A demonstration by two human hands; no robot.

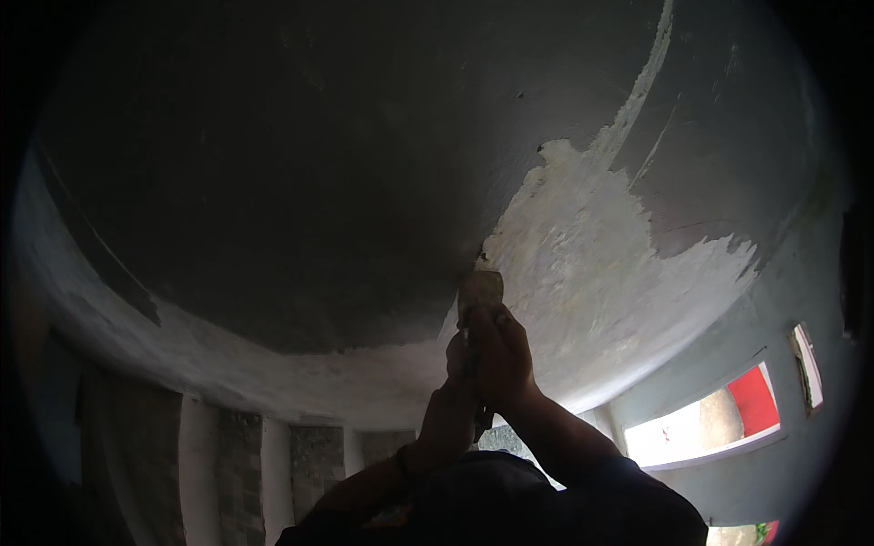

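A flat-bladed scraper [480, 289] is pressed against the ceiling [300, 182], at the edge where dark grey paint meets a pale scraped patch [592, 264]. Both of my hands are raised overhead on its handle. My right hand [501, 355] is wrapped around the upper part of the handle just under the blade. My left hand [448, 405] grips lower down, beneath and slightly left of the right hand. The handle itself is mostly hidden by my fingers, and both hands appear as dark silhouettes.
A pale band [273, 364] runs where the ceiling meets the wall. A bright window opening [701, 423] with something red beyond sits at lower right. A small framed opening [806, 364] is beside it. A rough wall [237, 446] lies at lower left.
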